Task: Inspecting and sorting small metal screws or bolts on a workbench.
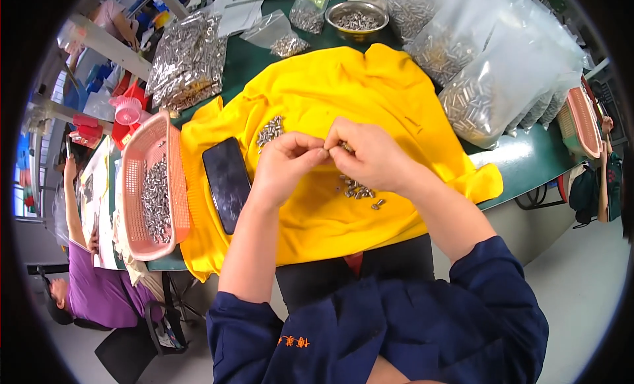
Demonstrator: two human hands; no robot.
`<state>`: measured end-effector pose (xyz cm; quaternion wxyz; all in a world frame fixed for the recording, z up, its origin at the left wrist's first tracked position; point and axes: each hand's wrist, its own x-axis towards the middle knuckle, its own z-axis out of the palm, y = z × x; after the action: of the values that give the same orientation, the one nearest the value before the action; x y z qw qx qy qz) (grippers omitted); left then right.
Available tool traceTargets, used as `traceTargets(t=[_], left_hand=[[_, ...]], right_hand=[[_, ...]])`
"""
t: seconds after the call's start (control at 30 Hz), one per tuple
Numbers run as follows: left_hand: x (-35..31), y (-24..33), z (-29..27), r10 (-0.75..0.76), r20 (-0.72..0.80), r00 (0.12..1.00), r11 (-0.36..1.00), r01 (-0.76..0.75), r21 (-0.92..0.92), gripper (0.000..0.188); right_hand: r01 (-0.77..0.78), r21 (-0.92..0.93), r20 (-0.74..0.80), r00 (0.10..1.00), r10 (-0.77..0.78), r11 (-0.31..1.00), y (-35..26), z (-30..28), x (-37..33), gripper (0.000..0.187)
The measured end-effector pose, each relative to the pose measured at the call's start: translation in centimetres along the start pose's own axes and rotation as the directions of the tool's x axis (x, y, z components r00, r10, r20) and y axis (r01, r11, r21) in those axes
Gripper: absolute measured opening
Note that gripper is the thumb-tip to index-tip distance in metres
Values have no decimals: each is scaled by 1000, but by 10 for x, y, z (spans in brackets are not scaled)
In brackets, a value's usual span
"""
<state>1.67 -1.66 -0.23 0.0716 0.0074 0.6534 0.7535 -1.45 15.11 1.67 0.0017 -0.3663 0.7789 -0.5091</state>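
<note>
Left hand: the left hand (285, 164) is pinched shut, thumb and forefinger tips meeting those of the other hand over the middle of the yellow cloth (370, 86)
Right hand: the right hand (370, 156) is also closed in a pinch; a small metal part (345, 147) glints between the two sets of fingertips, though it is too small to say which hand really carries it
Loose parts: a little heap of small metal pieces (356, 189) lies on the cloth just below the right hand, and a second heap (269, 131) just above the left hand
Handling: the pieces look hard, smooth and light, likely slippery and quick to roll; a fingertip pinch across the short body seems the only workable hold, and the soft cloth should keep dropped ones from running off
Edges: a black phone (228, 182) lies just beside the left wrist, with a pink basket (177, 179) of more parts beyond it at the cloth's left edge
Open room: bare cloth lies to the right of the hands; the far side of the green counter (522, 160) is crowded with clear bags of parts (489, 86) and a steel bowl (357, 17)
</note>
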Motion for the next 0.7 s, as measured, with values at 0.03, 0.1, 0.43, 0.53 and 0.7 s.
traceTargets(t=[0.03, 0.1, 0.43, 0.53, 0.7], left_hand=[[-1, 6, 1, 8, 4, 1000, 1000, -8, 5, 9], [1, 17, -1, 51, -38, 998, 951, -36, 307, 7], [123, 60, 11, 253, 164, 953, 579, -285, 764, 22], [184, 79, 23, 435, 112, 893, 560, -367, 743, 35], [181, 83, -10, 557, 153, 816, 370, -409, 834, 41]], right_hand=[[-50, 8, 14, 999, 50, 999, -3, -1, -1, 5], [-78, 20, -75, 994, 80, 997, -2, -7, -3, 2], [95, -197, -317, 936, -155, 976, 7, -11, 1, 8], [81, -210, -321, 936, -146, 974, 4, -10, -1, 9], [93, -204, -388, 906, -167, 975, 10, -11, 5, 8]])
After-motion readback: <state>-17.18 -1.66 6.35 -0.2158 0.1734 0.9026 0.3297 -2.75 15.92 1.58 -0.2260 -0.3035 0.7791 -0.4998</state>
